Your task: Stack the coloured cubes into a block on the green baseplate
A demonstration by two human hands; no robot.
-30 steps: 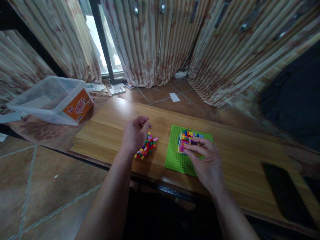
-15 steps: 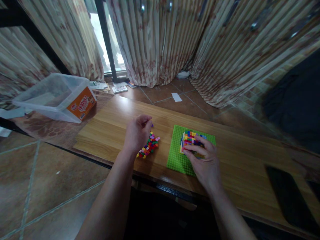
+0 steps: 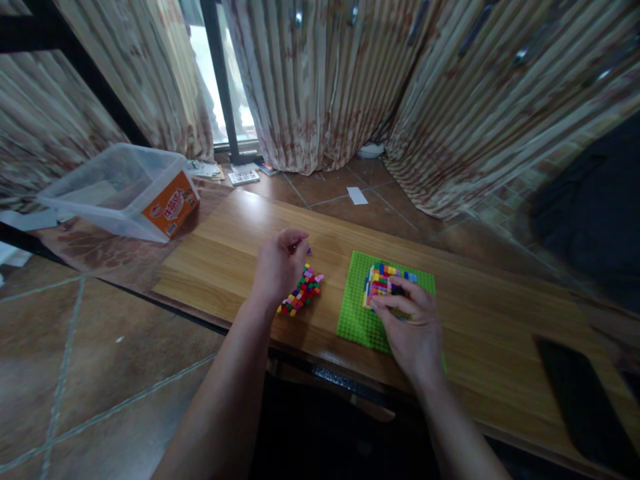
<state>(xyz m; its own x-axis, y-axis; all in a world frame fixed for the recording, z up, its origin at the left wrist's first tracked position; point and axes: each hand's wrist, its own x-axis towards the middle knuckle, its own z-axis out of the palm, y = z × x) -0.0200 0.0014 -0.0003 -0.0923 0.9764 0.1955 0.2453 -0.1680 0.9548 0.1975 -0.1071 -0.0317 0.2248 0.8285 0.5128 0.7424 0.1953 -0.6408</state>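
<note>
A block of stacked multicoloured toy bricks [image 3: 381, 279] sits on a green studded baseplate [image 3: 350, 325]. My right hand [image 3: 415, 323] reaches over it from the near right, thumb and index fingertips pressed together at its left front corner. Whatever is in that pinch is too small to make out, and the hand covers much of the block. Left of the baseplate, my left hand [image 3: 281, 267] is held closed with bent fingers beside a pile of loose small bricks [image 3: 305, 292], partly hiding it. A tiny purple brick [image 3: 309, 251] shows by its fingertips; I cannot tell whether it is held.
The wooden table [image 3: 225, 257] runs across the view. On its right lies a dark flat object [image 3: 583, 393]. A clear plastic bin [image 3: 125, 207] with an orange label stands at the far left. Curtains [image 3: 320, 87] hang behind, and papers [image 3: 357, 195] lie on the floor.
The view has shifted slightly, so everything appears a little farther right. My right thumb and index finger have drawn together at the block's corner. My left hand keeps nearly the same pose.
</note>
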